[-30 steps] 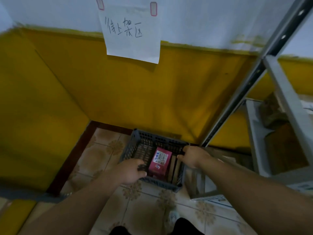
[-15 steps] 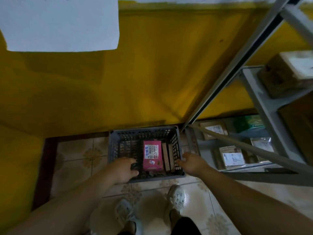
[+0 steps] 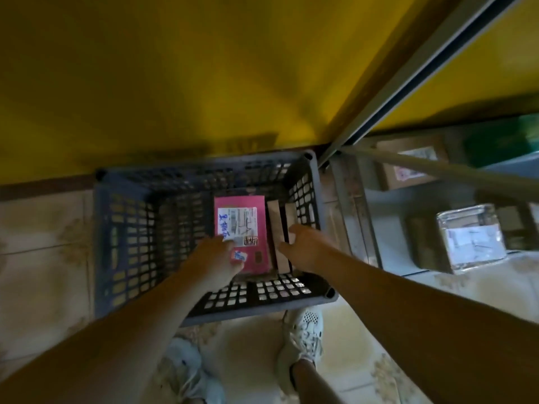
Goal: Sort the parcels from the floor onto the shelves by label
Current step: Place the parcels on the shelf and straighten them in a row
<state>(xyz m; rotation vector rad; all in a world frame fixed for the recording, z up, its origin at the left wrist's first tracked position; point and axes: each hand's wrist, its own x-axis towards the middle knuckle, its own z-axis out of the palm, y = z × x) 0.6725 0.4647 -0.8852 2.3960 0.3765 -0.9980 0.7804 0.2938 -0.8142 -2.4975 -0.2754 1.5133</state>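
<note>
**Operator:** Which one goes first?

**Coach:** The pink parcel. It lies flat in the crate on the floor, right of middle, with its label facing up. Two thin brown parcels stand on edge just beside it, against the crate's right wall.

**Operator:** And my hands?

**Coach:** Your left hand lies on the pink parcel's near left corner, with its fingers over part of the label. I cannot tell if they are round the edge. Your right hand touches the near ends of the brown parcels. Its fingers are a little apart, and I cannot tell if they pinch one.

**Operator:** So how do I lift it well?

**Coach:** Slide your left fingers off the label and under the parcel's left edge, so the writing stays readable. Use your right hand to hold the brown parcels back against the wall so they don't topple into the gap. Lift straight up, clear of the crate's rim. Read the label before you turn to the shelf on the right.
</note>
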